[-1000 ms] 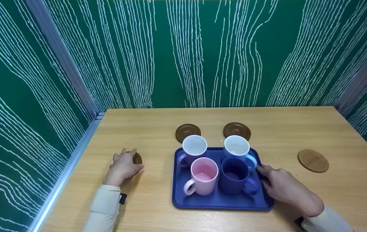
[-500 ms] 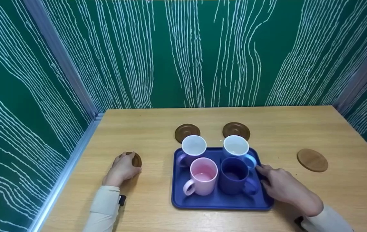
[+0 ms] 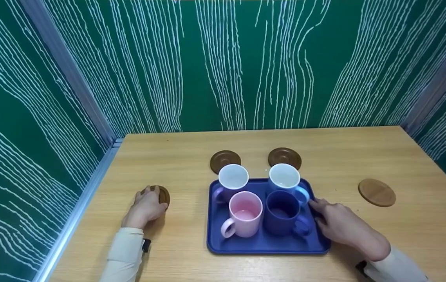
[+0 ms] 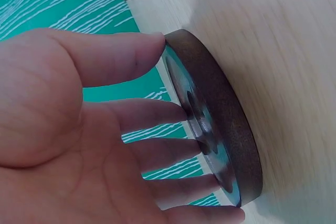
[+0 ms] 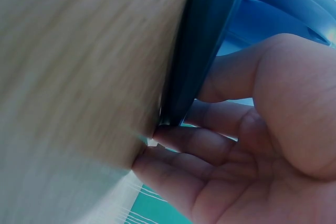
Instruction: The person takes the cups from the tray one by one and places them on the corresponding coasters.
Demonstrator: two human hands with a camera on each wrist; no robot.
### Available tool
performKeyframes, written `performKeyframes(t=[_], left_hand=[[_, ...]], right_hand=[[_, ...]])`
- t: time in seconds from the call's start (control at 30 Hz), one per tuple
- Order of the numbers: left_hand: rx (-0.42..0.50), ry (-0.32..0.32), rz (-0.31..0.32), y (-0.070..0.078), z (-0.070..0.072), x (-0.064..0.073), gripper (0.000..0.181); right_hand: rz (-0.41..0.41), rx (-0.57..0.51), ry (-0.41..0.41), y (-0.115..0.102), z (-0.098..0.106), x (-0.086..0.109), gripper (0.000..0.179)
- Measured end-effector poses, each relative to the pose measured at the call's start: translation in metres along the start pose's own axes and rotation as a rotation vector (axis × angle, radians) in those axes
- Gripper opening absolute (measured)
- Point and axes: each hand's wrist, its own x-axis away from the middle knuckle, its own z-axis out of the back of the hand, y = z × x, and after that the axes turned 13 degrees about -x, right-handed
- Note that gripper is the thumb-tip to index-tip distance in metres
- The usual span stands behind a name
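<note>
My left hand [image 3: 145,207] rests over a round dark brown wooden coaster [image 3: 164,197] on the left of the table. In the left wrist view, its thumb touches the rim of the coaster [image 4: 231,124], and the other fingers reach straight onto the grooved face. My right hand [image 3: 342,223] holds the right edge of a blue tray [image 3: 238,246]. Its thumb and fingers meet the edge of the tray [image 5: 199,45] in the right wrist view. On the tray stand a pink mug [image 3: 246,219], a dark blue mug [image 3: 281,219], a light blue mug [image 3: 295,188] and a purple mug [image 3: 228,192].
Behind the tray lie two more dark brown coasters, the left coaster [image 3: 219,160] and the right coaster [image 3: 285,156], partly hidden by the mugs. A lighter wooden coaster [image 3: 377,192] lies at the right. A green panel [image 3: 219,78] with white lines backs the wooden table [image 3: 183,156].
My left hand's fingers and thumb have drawn in from a wider spread onto the coaster. My right hand keeps its hold on the tray. The whole head view has shifted slightly.
</note>
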Motion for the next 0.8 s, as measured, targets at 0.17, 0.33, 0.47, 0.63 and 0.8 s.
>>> performKeyframes(t=[0.17,0.33,0.47,0.63,0.8], left_hand=[[-0.006,-0.005,0.001,0.0003,-0.0001,0.0009,0.070],[-0.008,-0.010,0.004,0.0014,0.0012,0.0024,0.070],[-0.024,-0.017,-0.003,0.0017,0.0015,0.0015,0.070],[-0.030,-0.035,-0.004,0.0016,0.0004,0.0017,0.070],[0.005,-0.045,0.002,0.0043,-0.0012,0.0036,0.071]], right_hand=[[-0.002,-0.004,-0.004,-0.0004,-0.0001,0.0005,0.050],[-0.011,-0.004,-0.009,0.0002,-0.0003,0.0002,0.050],[-0.024,-0.009,-0.011,0.0001,-0.0003,-0.0003,0.050],[-0.012,-0.004,-0.002,0.0007,-0.0007,-0.0002,0.049],[0.001,0.003,0.005,0.0018,0.0004,0.0008,0.049]])
